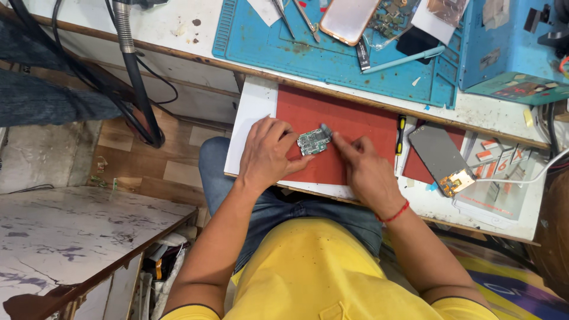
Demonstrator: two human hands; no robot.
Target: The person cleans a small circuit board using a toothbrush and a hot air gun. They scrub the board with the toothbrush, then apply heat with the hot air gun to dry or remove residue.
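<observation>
A small green circuit board (pixel 313 141) lies on a red mat (pixel 355 121) on a white pull-out shelf. My left hand (pixel 268 153) holds the board's left side with its fingertips. My right hand (pixel 367 172), with a red thread at the wrist, pinches a small grey piece (pixel 325 128) at the board's upper right corner.
A phone screen panel (pixel 441 159) lies to the right, beside a black and yellow screwdriver (pixel 401 134). Behind is a blue work mat (pixel 332 56) with tweezers (pixel 307 19), a phone back (pixel 348 19), a blue pen (pixel 405 60) and loose boards. A black hose (pixel 135 71) hangs at left.
</observation>
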